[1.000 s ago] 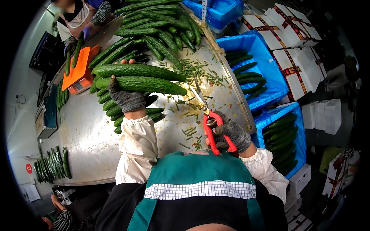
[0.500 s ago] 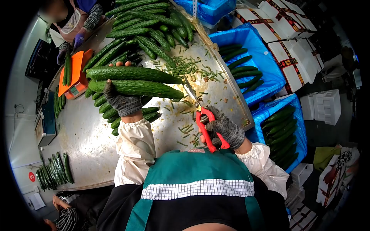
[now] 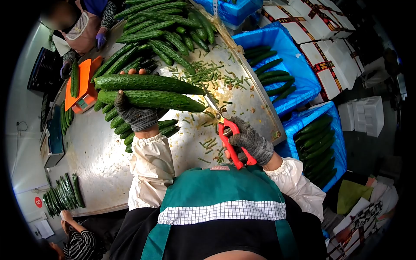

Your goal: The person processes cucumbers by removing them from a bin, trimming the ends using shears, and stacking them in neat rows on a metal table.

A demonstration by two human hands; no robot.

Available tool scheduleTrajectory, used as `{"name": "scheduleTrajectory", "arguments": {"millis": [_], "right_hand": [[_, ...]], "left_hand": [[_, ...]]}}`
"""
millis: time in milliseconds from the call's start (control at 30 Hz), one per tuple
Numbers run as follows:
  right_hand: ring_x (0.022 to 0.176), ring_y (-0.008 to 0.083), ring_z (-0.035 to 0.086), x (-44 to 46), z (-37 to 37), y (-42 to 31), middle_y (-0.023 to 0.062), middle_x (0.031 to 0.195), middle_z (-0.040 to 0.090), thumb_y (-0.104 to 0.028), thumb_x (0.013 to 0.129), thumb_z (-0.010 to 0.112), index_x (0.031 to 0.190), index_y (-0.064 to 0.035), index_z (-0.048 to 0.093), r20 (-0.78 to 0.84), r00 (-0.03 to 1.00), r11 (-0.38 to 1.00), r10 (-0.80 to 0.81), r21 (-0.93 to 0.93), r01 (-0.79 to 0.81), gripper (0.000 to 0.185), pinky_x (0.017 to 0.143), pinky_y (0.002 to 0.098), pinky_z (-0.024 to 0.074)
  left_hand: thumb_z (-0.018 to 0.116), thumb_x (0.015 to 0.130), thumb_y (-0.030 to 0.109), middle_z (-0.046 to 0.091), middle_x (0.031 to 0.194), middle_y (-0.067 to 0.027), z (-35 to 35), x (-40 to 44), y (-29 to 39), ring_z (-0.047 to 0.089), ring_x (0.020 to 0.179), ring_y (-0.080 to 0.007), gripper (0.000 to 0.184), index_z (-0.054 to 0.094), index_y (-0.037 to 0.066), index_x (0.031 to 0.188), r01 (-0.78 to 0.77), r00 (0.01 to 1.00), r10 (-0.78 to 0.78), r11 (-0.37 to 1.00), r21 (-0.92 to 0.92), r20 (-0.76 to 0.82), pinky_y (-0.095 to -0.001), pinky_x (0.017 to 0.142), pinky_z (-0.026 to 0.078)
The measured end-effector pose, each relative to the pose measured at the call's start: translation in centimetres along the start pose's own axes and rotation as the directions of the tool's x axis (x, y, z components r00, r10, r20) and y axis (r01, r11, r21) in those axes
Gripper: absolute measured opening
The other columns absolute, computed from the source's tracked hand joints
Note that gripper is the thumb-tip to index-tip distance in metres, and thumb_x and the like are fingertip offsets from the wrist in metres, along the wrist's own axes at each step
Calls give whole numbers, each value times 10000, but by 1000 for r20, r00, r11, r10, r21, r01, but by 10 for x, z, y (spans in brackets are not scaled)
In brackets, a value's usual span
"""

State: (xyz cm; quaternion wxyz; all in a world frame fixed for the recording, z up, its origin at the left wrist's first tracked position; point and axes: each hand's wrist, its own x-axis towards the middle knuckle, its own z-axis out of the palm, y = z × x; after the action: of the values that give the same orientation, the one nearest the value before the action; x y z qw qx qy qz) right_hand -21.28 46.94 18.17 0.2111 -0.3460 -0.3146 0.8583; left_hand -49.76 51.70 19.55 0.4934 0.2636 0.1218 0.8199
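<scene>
My left hand [image 3: 135,113], in a grey fingerless glove, grips two long green cucumbers [image 3: 151,99] side by side above the metal table. Red-handled scissors [image 3: 229,143] are in my gloved right hand [image 3: 251,141], its fingers wrapped round the handles. The blades point up and left and meet the right-hand tips of the cucumbers. Whether the blades touch both cucumbers I cannot tell. Beneath my left hand lies a row of cucumbers [image 3: 125,130] on the table, partly covered by the held ones. Short cut green stem pieces [image 3: 221,78] are scattered around the blades.
A large cucumber pile [image 3: 160,26] covers the table's far end. Blue-lined crates [image 3: 303,86] with cucumbers stand along the right edge. A co-worker's purple-gloved hand [image 3: 101,39] is near an orange scale [image 3: 82,89] with one cucumber on it. More cucumbers [image 3: 64,195] lie at lower left.
My hands, the cucumbers and the scissors have barely shifted. The co-worker's purple-gloved hand has moved away from the scale, where one cucumber shows instead of two.
</scene>
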Motion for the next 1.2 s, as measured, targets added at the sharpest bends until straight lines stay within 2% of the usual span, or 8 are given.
{"name": "scheduleTrajectory", "arguments": {"millis": [200, 467, 733, 800, 933, 1000, 1133, 1200], "right_hand": [[537, 186, 564, -1, 4, -1, 111, 793, 517, -95, 751, 527, 1052, -35, 423, -41, 999, 999, -24, -44, 22, 324, 516, 306, 507], [531, 168, 558, 2, 7, -4, 111, 780, 519, -100, 748, 518, 1067, -53, 432, -176, 983, 977, -52, -215, 13, 334, 483, 276, 482], [639, 202, 594, -11, 5, -5, 132, 844, 538, -128, 726, 535, 1168, -41, 372, -145, 987, 956, -65, -291, 20, 479, 576, 315, 507], [676, 206, 597, -4, -6, 9, 130, 856, 542, -128, 726, 546, 1156, -33, 389, -117, 983, 909, -141, -408, 82, 468, 579, 306, 506], [774, 310, 581, 7, -15, 20, 156, 937, 553, -216, 700, 644, 1097, -90, 426, -271, 920, 579, -283, -813, -61, 470, 706, 407, 469], [781, 309, 571, 12, -20, 29, 143, 902, 554, -232, 672, 664, 1085, -89, 429, -263, 772, 259, -579, -957, -132, 496, 702, 420, 463], [876, 307, 539, 22, -33, 30, 154, 945, 519, -323, 669, 624, 1132, -82, 458, -381, 752, 67, -538, -909, -412, 548, 757, 436, 437], [931, 316, 515, 28, -42, 36, 158, 998, 495, -342, 677, 603, 1172, -92, 455, -398, 730, 7, -556, -880, -475, 574, 785, 460, 412]], "left_hand": [[580, 746, 239, 470, 1130, -134, -1, -1, 0, 429, 1100, -322, 528, 396, 35, 1197, 9, 1000, -8, 1000, 28, -6, -498, 942, 363], [560, 763, 231, 488, 1133, -142, -12, 4, -2, 438, 1107, -339, 489, 410, 34, 1184, 29, 1000, -29, 999, -28, 2, -508, 938, 369], [505, 775, 263, 498, 1178, -176, -31, 18, 7, 438, 1129, -366, 460, 453, 3, 1151, -15, 950, 18, 1000, 14, -312, -530, 961, 334], [509, 758, 286, 536, 1106, -173, -39, 17, 12, 486, 1065, -345, 463, 481, -24, 1100, 148, 948, -215, 951, -272, -234, -503, 937, 367], [512, 739, 323, 529, 1104, -188, -42, 18, 11, 474, 1073, -337, 510, 479, -27, 1109, 53, 904, -149, 969, -242, -400, -500, 949, 350], [525, 726, 340, 521, 1123, -190, -43, 17, 13, 467, 1085, -336, 539, 476, -28, 1116, 37, 894, -93, 990, -136, -438, -497, 960, 341], [515, 718, 347, 473, 1216, -198, -85, 19, 23, 428, 1150, -330, 641, 413, -49, 1211, 283, 951, -307, 833, -475, 28, -475, 1020, 287], [473, 734, 343, 469, 1223, -194, -91, 19, 24, 430, 1151, -319, 631, 404, -53, 1219, 243, 961, -277, 829, -503, 9, -457, 1034, 273]]}}
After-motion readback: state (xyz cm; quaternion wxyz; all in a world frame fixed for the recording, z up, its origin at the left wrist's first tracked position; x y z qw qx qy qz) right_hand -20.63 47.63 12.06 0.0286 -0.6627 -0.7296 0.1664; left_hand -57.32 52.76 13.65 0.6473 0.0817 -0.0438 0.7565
